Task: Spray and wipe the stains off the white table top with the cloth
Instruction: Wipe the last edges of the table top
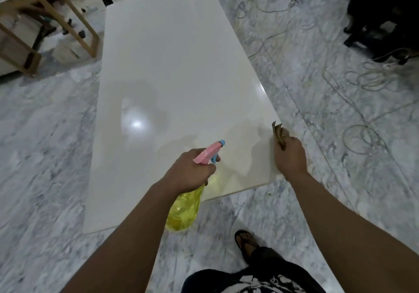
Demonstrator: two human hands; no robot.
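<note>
Head view looked down on a long white table (181, 70) that ran away from the person across a grey marble floor (45, 145). Its glossy top caught a bright ceiling-light glare near the middle of the near half, and a faint dull patch showed around that glare; whether it was spray film or a stain could not be told.

The left hand (190, 170) was closed around the neck of a spray bottle (184, 211), its fingers wrapped over the blue trigger. The bottle had a clear yellow body, which hung below the hand over the table's near edge, and a pink head with a blue nozzle tip that pointed out over the near part of the table. No label or writing could be read on it.

The right hand (290, 156) was clenched on a bunched tan cloth (278, 134) at the table's near right corner. The cloth stuck out above the knuckles, and the hand sat just over the table edge; whether the cloth touched the top could not be told.

A sandalled foot (246, 241) stood on the floor just short of the table. Pale cables (362, 111) looped across the floor to the right, a wooden frame (56, 22) stood at far left, and dark furniture (385, 16) filled the far right corner. The dark garment at the bottom edge carried a white print, too cut off to read.
</note>
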